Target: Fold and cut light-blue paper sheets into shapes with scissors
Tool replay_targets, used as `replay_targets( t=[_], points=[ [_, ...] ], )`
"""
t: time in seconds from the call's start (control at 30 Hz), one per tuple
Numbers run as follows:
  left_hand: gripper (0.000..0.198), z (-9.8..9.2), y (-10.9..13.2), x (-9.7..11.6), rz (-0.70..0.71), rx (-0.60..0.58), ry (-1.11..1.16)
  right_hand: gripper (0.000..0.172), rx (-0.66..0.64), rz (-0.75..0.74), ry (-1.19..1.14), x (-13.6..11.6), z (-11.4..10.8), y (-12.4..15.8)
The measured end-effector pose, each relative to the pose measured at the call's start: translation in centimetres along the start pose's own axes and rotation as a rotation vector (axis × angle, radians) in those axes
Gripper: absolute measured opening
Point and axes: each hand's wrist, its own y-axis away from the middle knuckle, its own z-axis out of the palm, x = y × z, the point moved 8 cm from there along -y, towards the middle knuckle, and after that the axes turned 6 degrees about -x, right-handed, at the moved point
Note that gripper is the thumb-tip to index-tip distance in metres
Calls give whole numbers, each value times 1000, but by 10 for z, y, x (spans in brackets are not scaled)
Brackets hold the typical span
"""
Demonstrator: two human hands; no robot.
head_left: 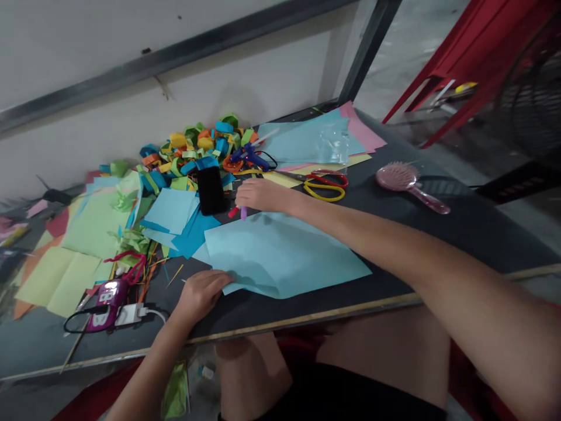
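A light blue sheet of paper (284, 254) lies on the dark table in front of me, its near left corner lifted a little. My left hand (205, 292) is at that corner, thumb and fingers closed on the paper's edge. Beyond the sheet's far edge my right hand (262, 196) is closed, palm down. A red pen-like end (234, 212) and a purple one (243, 213) stick out below its fingers; the rest of them is hidden. Left of this hand lies a black phone (211, 190). Scissors with red and yellow handles (324, 186) lie behind my right wrist.
Coloured paper pieces (184, 155) are heaped along the wall, with a blue glue gun (250, 156) beside them. Blue squares (170, 210) and green sheets (96, 216) lie left. A purple device (106, 304) with cables is near the front edge. A pink hairbrush (398, 176) lies right.
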Motion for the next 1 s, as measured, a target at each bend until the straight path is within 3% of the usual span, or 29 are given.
replay_targets(
  t=[0.07,0.13,0.2,0.27,0.33,0.4,0.47,0.53,0.6,0.67,0.77,0.87,0.93,1.0],
  points=[
    [32,-1,2,4,22,19,-37,31,60,195,-90,19,-8,26],
    [30,-1,4,7,34,36,-63,26,72,592,-176,62,-8,71],
    [28,-1,5,8,45,44,-64,30,-67,993,-252,105,5,125],
    [28,0,4,8,51,37,-51,32,-105,1087,-246,133,8,154],
    [30,0,2,7,38,25,-46,36,-98,1110,-239,157,8,164],
    [32,0,1,5,16,11,-47,35,-63,1107,-251,172,9,162],
    [32,0,0,4,-1,5,-38,48,-20,1081,-279,175,9,152],
    [33,0,1,2,-11,11,-6,59,21,1027,-295,166,5,143],
    [35,0,2,-1,-24,14,35,56,70,897,-316,142,-3,136],
    [36,3,3,-5,-38,5,72,47,111,687,-346,105,-12,135],
    [33,8,4,-13,-74,-24,106,47,37,412,-378,45,-13,155],
    [29,10,4,-19,-137,-49,85,56,-18,377,-399,4,-11,192],
    [25,9,2,-22,-174,-44,80,71,-18,341,-418,-21,-12,212],
    [22,7,1,-24,-203,-27,109,76,69,341,-399,-40,-20,226]
  ],
)
